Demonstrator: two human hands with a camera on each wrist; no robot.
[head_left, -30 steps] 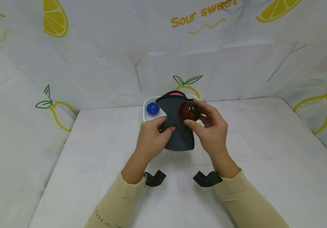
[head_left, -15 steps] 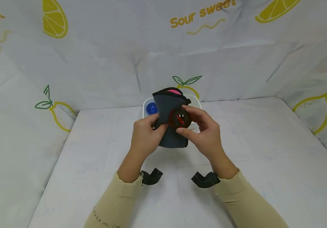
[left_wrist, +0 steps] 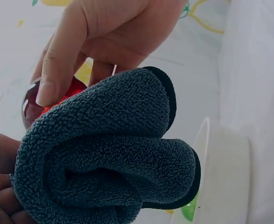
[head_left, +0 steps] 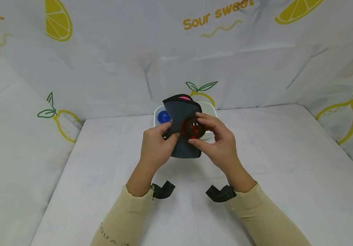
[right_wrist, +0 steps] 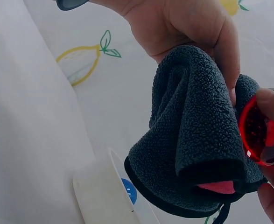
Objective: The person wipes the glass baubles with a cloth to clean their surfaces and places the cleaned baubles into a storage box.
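A dark grey towel [head_left: 182, 111] with black edging is folded over in my left hand [head_left: 156, 143], which pinches it between thumb and fingers. My right hand [head_left: 222, 145] grips a see-through dark red ball [head_left: 195, 128] between thumb and fingertips. The ball lies against the towel's right side in the head view. A fluffy pile shows on the towel [left_wrist: 99, 112] in the left wrist view. Pink material [right_wrist: 219, 187] peeks out of its fold in the right wrist view. The towel is held up off the table, and the fingers behind it are hidden.
Just behind the towel stands a white tub [head_left: 208, 109], partly covered by it. A blue ball [head_left: 164, 117] sits in the tub's left part, and a bit of a green ball [left_wrist: 189, 211] shows in it too. A lemon-printed white sheet [head_left: 102, 78] hangs behind.
Both hands, with the towel and the red ball, have shifted left; the ball also came slightly nearer. In the last half second there is hardly any movement.
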